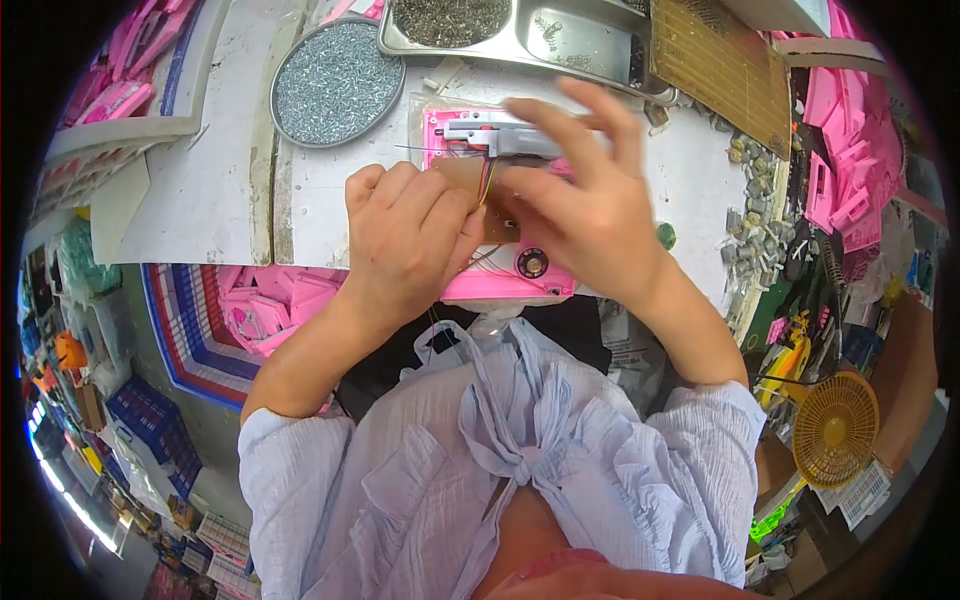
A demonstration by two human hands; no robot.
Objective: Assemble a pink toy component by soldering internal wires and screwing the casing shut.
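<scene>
Pink plastic housing [500,285] at frame centre on white bench [210,200], open side up. Left hand [405,235] curled, pinching brown circuit board [470,180] over it. Right hand [590,200] loosely closed on grey motor unit [500,140], fingers partly spread. Coloured wires [486,180] loose, round speaker [531,263] seated. Assembly looks midway: no cover on. Round tray of screws [335,80] upper left.
</scene>
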